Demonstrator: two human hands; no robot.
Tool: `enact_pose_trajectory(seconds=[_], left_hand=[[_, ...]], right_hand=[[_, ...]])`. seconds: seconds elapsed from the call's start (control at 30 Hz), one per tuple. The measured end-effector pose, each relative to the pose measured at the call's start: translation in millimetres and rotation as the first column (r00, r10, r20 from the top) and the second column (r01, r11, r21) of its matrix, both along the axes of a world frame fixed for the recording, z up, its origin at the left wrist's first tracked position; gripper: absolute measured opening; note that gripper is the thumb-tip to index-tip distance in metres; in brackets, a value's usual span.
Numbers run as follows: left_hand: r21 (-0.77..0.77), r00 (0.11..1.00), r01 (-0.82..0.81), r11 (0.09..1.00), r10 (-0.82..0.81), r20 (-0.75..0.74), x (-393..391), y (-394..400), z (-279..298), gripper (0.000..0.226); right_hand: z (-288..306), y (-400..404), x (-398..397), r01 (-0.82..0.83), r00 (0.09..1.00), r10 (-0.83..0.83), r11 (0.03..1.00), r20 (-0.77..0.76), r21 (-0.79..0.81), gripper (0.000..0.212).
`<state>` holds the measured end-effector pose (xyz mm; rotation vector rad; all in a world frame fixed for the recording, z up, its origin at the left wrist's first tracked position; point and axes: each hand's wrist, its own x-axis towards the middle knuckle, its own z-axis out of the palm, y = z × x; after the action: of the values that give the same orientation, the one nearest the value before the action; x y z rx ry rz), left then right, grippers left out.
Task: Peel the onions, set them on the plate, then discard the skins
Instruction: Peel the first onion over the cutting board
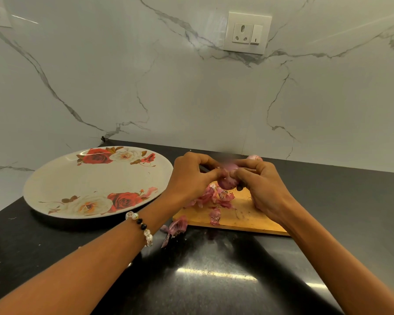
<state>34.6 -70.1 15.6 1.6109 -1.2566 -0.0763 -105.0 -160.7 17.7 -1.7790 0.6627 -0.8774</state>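
Both hands hold one red onion (226, 180) above the far end of the chopping board (232, 218): left hand (190, 176) pinches its skin, right hand (263, 185) grips it. Its long axis cannot be told. Floral plate (55, 176) lies left.

Two onions (227, 181), one plate (55, 178), one cutting board (241, 218), two hands (189, 178), one wall socket (246, 32).

Black counter (214, 280), floral plate (55, 185), wooden board (232, 218), loose onion skins (176, 226)
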Motion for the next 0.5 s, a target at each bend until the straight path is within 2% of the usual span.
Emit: enact_pose_trajectory(seconds=[0.13,0.37,0.5], left_hand=[[-0.033,0.999,-0.008,0.999,0.006,-0.048,-1.5,0.4,-2.2,0.022],[-0.130,0.999,-0.021,0.991,0.024,0.022,-4.7,-1.4,-4.9,0.024],[-0.130,0.999,0.003,0.992,0.003,0.047,-3.4,-1.8,-4.3,0.027]], right_hand=[[-1.6,0.5,1.6,0.003,1.000,-0.003,1.000,0.005,-0.029,0.029],[-1.2,0.9,1.5,0.006,1.000,-0.005,0.999,0.011,-0.044,0.029],[-0.9,-0.8,1.6,0.011,1.000,-0.011,0.999,0.010,-0.051,0.029]])
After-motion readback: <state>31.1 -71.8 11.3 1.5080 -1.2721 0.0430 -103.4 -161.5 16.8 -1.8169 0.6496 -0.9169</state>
